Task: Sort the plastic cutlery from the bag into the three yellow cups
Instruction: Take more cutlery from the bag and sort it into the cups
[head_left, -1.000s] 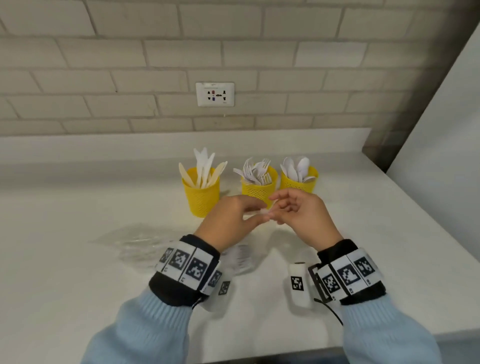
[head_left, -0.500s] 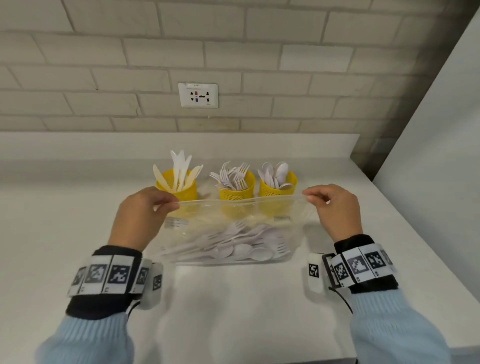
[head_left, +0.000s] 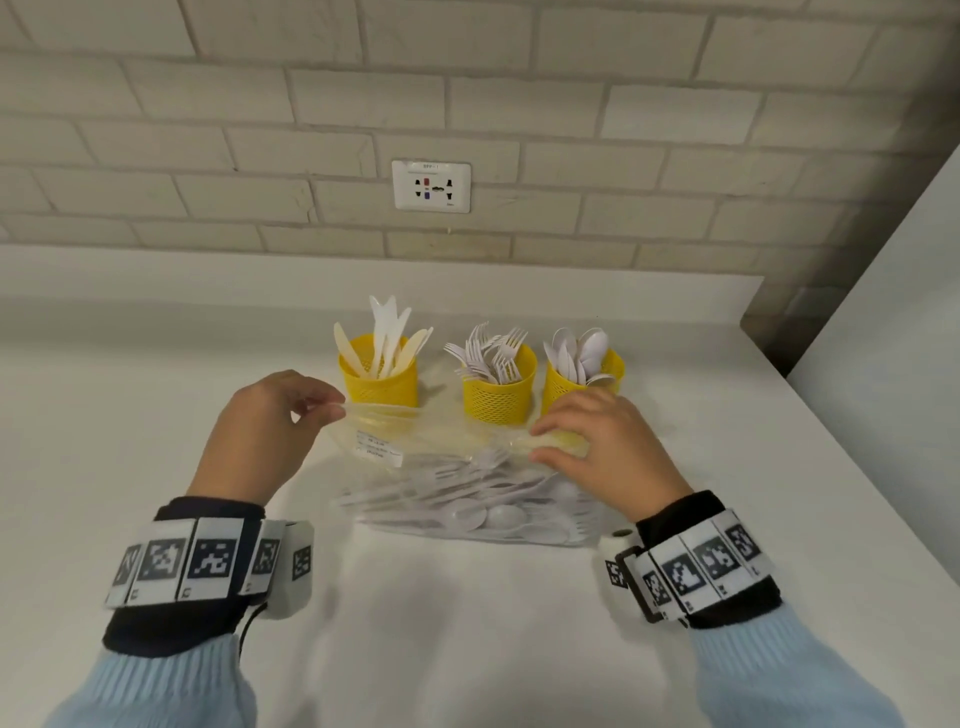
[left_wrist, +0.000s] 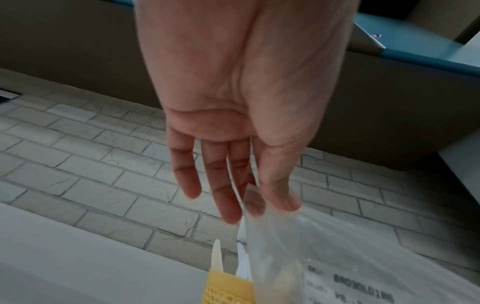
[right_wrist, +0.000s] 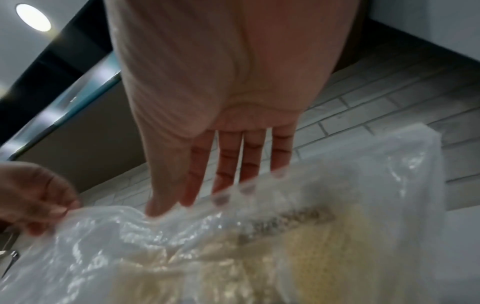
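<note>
A clear plastic bag (head_left: 467, 499) of white forks and spoons lies on the white counter in front of three yellow mesh cups. The left cup (head_left: 379, 382) holds knives, the middle cup (head_left: 498, 402) forks, the right cup (head_left: 563, 387) spoons. My left hand (head_left: 332, 410) pinches the bag's top left corner between thumb and forefinger; the left wrist view shows that pinch (left_wrist: 257, 205) on the film (left_wrist: 324, 246). My right hand (head_left: 540, 444) is at the crumpled top edge near the right. Its fingers (right_wrist: 226, 174) are straight, with the tips against the film (right_wrist: 259, 246).
A brick wall with a socket (head_left: 431, 185) rises behind the cups. A white panel (head_left: 883, 364) closes off the right side. The counter (head_left: 130, 415) stretches bare to the left, and its front edge runs under my sleeves.
A second ago both hands met in front of the cups, then stretched the bag wide. Now the right hand has left the right corner and slid inward, and the top edge has gone slack.
</note>
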